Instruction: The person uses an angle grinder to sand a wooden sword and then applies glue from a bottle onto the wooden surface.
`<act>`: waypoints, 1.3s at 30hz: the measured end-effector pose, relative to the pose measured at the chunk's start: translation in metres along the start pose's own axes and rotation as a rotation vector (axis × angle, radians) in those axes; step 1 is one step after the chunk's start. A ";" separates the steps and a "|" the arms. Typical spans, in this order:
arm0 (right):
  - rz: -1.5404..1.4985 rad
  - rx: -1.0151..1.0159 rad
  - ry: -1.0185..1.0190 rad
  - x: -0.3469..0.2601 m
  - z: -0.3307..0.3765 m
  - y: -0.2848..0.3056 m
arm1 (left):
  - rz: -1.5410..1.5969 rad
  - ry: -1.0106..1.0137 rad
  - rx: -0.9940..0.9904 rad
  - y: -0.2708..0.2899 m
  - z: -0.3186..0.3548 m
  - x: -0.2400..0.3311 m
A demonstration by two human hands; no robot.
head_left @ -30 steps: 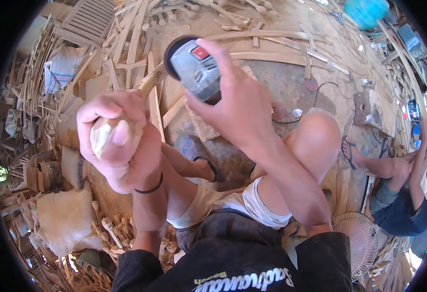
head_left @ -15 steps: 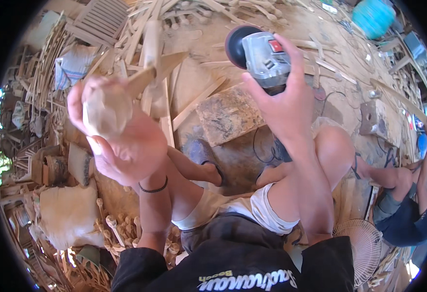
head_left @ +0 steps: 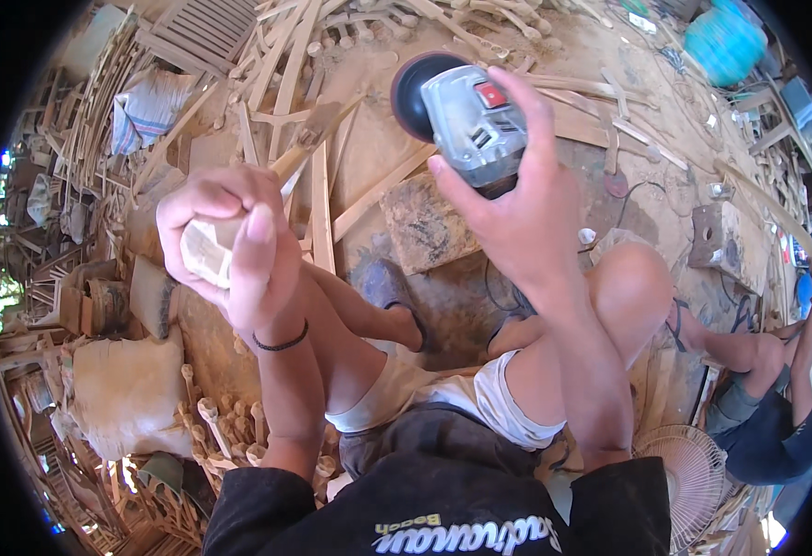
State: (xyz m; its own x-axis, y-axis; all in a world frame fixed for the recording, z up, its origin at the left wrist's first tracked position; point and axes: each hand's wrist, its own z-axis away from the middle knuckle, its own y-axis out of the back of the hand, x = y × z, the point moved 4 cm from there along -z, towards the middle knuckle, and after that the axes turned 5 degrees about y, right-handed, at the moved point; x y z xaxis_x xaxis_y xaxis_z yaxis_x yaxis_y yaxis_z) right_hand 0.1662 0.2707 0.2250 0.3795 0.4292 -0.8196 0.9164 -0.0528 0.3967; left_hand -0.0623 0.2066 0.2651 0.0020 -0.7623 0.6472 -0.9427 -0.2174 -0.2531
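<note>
My left hand (head_left: 256, 264) is closed round a carved piece of wood (head_left: 207, 248), its pale faceted end facing up at me. A narrow wooden length shows beyond my fingers; I cannot tell whether it belongs to the same piece. My right hand (head_left: 537, 208) grips an angle grinder (head_left: 476, 130), thumb on one side and fingers on the other. The grinder has a clear-grey housing, a red switch and a dark round sanding disc (head_left: 413, 98) pointing left. The disc is apart from the wood. Below the grinder sits a rough wooden block (head_left: 424, 227).
Wooden strips (head_left: 322, 208) and knobbed sticks (head_left: 225, 431) lie about. A fan (head_left: 684, 477) stands at my lower right, near another person (head_left: 762, 417) seated there. A white sack (head_left: 151, 107) and a holed block (head_left: 725, 243) flank the floor. A cord runs below the grinder.
My left hand has turned the wood and drawn its fingers more tightly round it, shifting slightly right. The grinder in my right hand has moved a little left and down.
</note>
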 end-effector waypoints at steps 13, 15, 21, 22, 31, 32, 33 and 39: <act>0.249 -0.299 -0.028 -0.012 0.005 -0.040 | -0.007 0.048 -0.280 -0.010 0.012 -0.002; 0.263 -0.253 -0.015 -0.003 0.005 -0.040 | 0.023 0.050 -0.282 -0.003 0.008 -0.003; 0.159 -0.266 -0.041 -0.004 0.003 -0.044 | 0.036 0.079 -0.327 -0.002 0.007 -0.003; 0.139 -0.308 -0.068 -0.006 0.003 -0.047 | 0.031 0.075 -0.338 -0.002 0.007 -0.002; 0.108 -0.169 0.033 -0.001 0.003 -0.045 | 0.070 0.105 -0.322 0.003 0.006 -0.001; 0.129 -0.196 0.023 -0.003 0.002 -0.047 | 0.070 0.100 -0.318 0.003 0.006 -0.001; 0.146 -0.223 0.011 -0.006 0.002 -0.050 | 0.067 0.095 -0.317 0.003 0.006 -0.002; 0.205 -0.206 0.022 0.001 0.004 -0.047 | 0.054 0.100 -0.331 0.000 0.005 -0.003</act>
State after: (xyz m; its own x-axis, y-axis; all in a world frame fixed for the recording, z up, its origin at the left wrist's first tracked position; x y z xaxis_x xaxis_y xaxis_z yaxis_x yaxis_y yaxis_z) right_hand 0.1242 0.2704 0.2038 0.5491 0.4483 -0.7053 0.7751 0.0426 0.6305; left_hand -0.0610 0.2058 0.2593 -0.0676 -0.7000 0.7109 -0.9977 0.0431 -0.0525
